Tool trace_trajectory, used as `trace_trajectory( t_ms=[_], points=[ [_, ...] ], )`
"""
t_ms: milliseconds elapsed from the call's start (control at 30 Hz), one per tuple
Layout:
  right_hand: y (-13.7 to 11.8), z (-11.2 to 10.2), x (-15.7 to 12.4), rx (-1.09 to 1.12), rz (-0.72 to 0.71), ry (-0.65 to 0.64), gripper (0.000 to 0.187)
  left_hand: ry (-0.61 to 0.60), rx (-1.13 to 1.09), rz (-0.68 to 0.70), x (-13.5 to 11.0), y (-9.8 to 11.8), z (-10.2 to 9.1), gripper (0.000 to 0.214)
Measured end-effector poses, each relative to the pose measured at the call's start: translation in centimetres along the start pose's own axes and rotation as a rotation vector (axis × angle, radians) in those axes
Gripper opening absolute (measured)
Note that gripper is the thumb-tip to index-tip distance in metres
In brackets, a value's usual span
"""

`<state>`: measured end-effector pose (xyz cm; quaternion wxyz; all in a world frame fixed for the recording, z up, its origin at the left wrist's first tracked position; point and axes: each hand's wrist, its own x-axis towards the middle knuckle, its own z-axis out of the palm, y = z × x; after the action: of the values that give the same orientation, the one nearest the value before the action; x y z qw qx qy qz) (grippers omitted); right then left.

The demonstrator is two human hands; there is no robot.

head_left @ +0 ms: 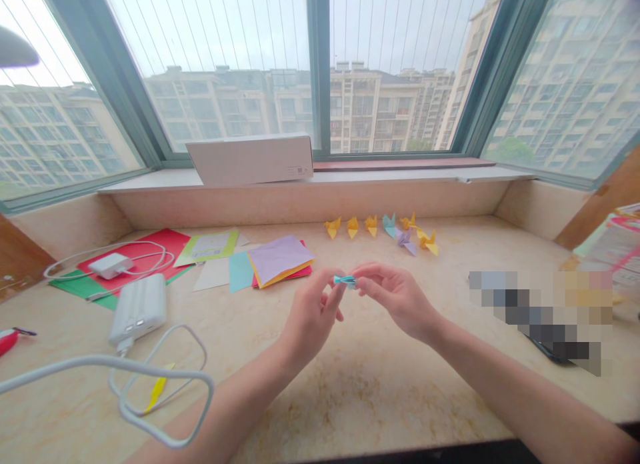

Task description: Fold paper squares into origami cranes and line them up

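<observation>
A small folded piece of light blue paper (pixel 345 281) is held above the marble sill between both hands. My left hand (pixel 313 317) pinches its left end with thumb and fingertips. My right hand (pixel 397 297) pinches its right end, fingers curled. Beyond the hands, a row of several small folded paper cranes (pixel 380 229), mostly yellow with one teal and one lilac, stands near the back wall. A loose stack of coloured paper sheets (pixel 277 259) lies to the left of the hands.
A white power bank (pixel 139 309) with a looping white cable (pixel 150 384) lies at the left. A white charger (pixel 111 265) rests on red and green sheets. A long white box (pixel 253 159) sits on the window ledge. A dark phone (pixel 555 347) lies at the right.
</observation>
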<state>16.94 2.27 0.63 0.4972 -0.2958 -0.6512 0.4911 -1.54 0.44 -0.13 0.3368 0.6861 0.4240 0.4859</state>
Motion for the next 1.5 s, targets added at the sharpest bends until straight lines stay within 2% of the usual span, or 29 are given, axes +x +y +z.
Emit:
trace_trajectory(
  t_ms=[100,333,500,1133,1300,1500],
  points=[
    [0.2,0.0,0.0,0.022,-0.01,-0.008,0.018,-0.055,0.028,0.016,-0.2,0.2,-0.1,0.028],
    [-0.3,-0.1,-0.1,-0.039,-0.053,-0.023,0.022,-0.011,-0.031,0.076,-0.1,-0.3,-0.1,0.029],
    [-0.8,-0.4,-0.2,-0.081,-0.103,-0.02,0.021,-0.025,-0.074,0.129,-0.2,0.0,0.0,0.034],
    [-0.8,-0.3,-0.2,-0.076,-0.158,-0.012,0.02,-0.078,-0.246,0.115,-0.4,0.6,-0.1,0.033],
    [-0.3,-0.4,-0.2,-0.126,-0.167,0.001,0.018,-0.054,-0.209,0.054,-0.3,0.1,0.2,0.033],
    [-0.3,-0.4,-0.3,-0.15,-0.143,-0.011,0.016,-0.042,-0.192,0.069,-0.1,-0.6,0.2,0.032]
  ],
)
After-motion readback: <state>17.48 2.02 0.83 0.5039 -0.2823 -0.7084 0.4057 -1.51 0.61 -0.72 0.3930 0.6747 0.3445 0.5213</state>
